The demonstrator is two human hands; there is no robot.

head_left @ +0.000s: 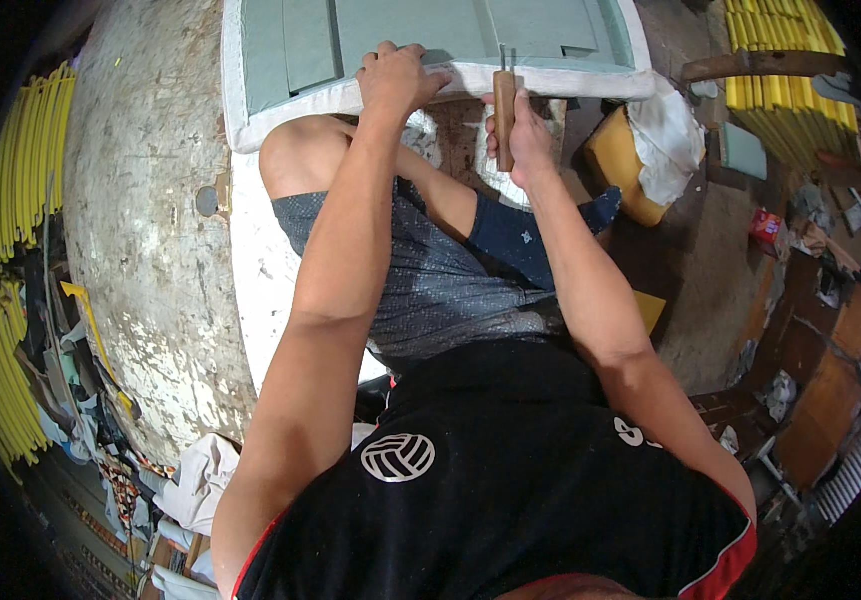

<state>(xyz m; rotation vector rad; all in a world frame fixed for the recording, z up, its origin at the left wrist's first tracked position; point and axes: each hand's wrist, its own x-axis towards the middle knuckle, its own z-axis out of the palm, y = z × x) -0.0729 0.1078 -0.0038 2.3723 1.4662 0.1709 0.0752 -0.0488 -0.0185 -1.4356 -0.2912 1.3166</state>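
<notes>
My right hand (522, 140) is closed around the wooden handle of a hand tool (504, 118). Two thin metal tips stick up from its top end, close to the white edge; I cannot make out their exact shape. Across the top lies a wide grey-green panel (405, 35) of several flat pieces, framed by a white fabric-like border (580, 82). My left hand (394, 80) rests on the near edge of this panel, its fingers apart and nothing held. The underside of the left palm is hidden.
A worn, paint-stained board (150, 200) stretches along the left. Yellow stacked strips (20, 170) stand beyond it, with more yellow pieces (785, 90) at the far right. A yellow block (622, 165) with white cloth (668, 130) sits right of my foot. Scraps litter the right side.
</notes>
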